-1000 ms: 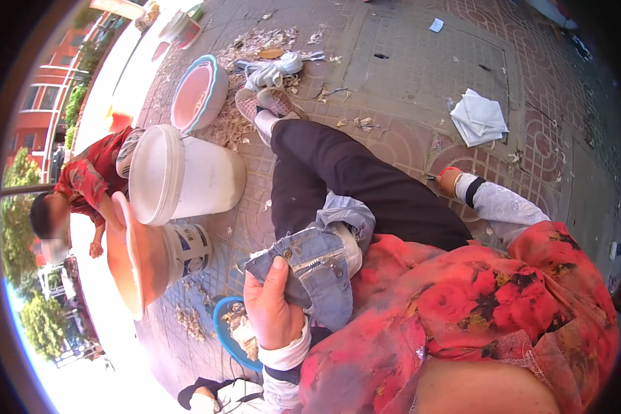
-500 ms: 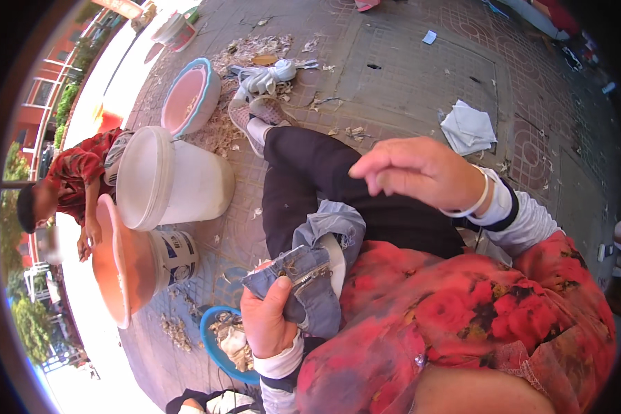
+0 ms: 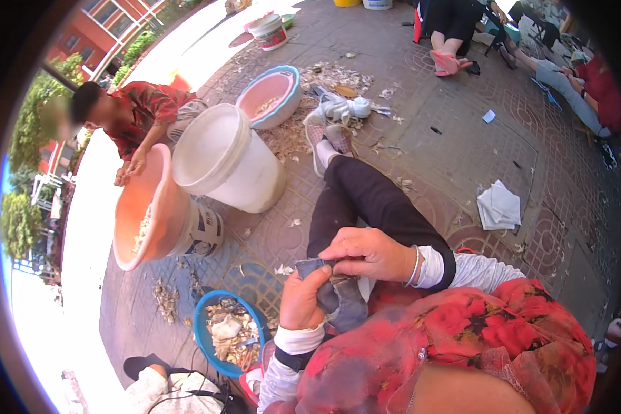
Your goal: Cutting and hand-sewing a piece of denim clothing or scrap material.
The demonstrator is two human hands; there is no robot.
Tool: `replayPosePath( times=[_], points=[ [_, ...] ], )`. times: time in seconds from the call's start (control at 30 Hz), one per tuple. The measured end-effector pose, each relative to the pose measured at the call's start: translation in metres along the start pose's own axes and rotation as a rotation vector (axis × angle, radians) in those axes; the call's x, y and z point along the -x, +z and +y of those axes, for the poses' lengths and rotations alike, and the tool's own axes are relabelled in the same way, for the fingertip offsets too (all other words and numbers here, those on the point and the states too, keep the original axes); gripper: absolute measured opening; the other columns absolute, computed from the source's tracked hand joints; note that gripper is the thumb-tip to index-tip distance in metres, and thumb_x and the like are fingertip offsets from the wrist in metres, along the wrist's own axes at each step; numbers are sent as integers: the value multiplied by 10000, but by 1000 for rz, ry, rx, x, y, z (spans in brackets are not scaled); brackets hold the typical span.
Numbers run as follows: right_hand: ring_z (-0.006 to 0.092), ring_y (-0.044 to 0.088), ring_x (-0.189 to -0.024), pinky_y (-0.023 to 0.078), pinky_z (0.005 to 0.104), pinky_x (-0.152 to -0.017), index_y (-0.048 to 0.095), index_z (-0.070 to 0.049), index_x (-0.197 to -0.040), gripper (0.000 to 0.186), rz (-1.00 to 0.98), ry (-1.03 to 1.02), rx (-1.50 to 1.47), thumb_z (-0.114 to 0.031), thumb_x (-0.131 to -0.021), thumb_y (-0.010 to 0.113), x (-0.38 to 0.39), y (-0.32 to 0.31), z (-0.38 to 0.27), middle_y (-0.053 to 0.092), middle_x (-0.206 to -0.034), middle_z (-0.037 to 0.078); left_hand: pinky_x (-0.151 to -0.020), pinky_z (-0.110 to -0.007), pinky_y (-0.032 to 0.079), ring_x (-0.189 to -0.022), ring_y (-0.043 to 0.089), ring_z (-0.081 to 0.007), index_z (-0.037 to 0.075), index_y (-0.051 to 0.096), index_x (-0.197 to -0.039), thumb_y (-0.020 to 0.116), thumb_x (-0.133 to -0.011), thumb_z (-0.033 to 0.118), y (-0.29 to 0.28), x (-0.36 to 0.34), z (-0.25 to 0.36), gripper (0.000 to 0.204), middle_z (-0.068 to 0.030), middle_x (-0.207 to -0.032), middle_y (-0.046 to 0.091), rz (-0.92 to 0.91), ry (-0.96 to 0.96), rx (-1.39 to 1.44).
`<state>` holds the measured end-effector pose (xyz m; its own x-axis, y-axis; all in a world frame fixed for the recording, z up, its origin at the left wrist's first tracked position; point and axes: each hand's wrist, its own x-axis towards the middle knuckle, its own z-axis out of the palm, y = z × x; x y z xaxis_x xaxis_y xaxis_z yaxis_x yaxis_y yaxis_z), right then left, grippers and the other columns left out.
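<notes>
A piece of worn blue-grey denim lies bunched over my lap. My left hand is closed round its left side, thumb on top near the upper edge. Right at that edge, my right hand pinches the cloth with thumb and fingertips, close against the left thumb. Part of the denim is hidden under my fingers. My crossed legs in dark trousers stretch out beyond it.
To the left are a blue basin of scraps, an orange basin on a bucket, a white bucket and a pink basin. A co-worker leans over the orange basin. White gloves and folded white cloth lie ahead.
My right hand has come down from above my thigh onto the denim's upper edge, beside my left hand. The view has turned, bringing more people into sight at the far right.
</notes>
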<state>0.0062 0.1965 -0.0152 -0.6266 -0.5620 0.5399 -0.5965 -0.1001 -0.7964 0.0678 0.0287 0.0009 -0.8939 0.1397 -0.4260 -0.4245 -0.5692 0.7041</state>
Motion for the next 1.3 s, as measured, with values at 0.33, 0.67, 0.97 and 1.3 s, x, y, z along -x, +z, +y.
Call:
replayPosePath(
  times=[0.33, 0.67, 0.97, 1.3],
  points=[
    [271, 564, -651, 458, 336, -555, 552, -61, -784, 105, -16, 61, 269, -160, -783, 587, 6, 6, -5, 536, -722, 84, -734, -316, 489, -811, 598, -195, -15, 545, -989, 487, -815, 8, -13, 0, -12, 184, -97, -903, 604, 35, -89, 55],
    [311, 550, -624, 445, 383, -555, 539, -57, -735, 260, -364, 143, 471, -298, -826, 510, 5, -15, -17, 542, -681, 124, -687, -213, 428, -780, 550, -84, 13, 583, -971, 559, -816, 67, -7, 3, -11, 166, -18, -867, 605, -7, 64, -425],
    [237, 548, -701, 444, 320, -561, 528, -83, -760, 100, -252, 23, 309, -164, -773, 585, 11, -23, -31, 507, -810, 64, -726, -219, 422, -821, 543, -88, 9, 568, -982, 523, -850, 83, 2, 1, -15, 158, -23, -906, 594, -42, 91, -327],
    [203, 538, -712, 429, 292, -604, 426, -35, -787, 108, -229, 13, -289, -57, -833, 522, 19, -24, -24, 538, -856, 88, -729, -222, 416, -814, 531, -90, 19, 561, -964, 512, -858, 91, 7, 4, -16, 137, -17, -889, 581, -120, -10, -300]
  ],
)
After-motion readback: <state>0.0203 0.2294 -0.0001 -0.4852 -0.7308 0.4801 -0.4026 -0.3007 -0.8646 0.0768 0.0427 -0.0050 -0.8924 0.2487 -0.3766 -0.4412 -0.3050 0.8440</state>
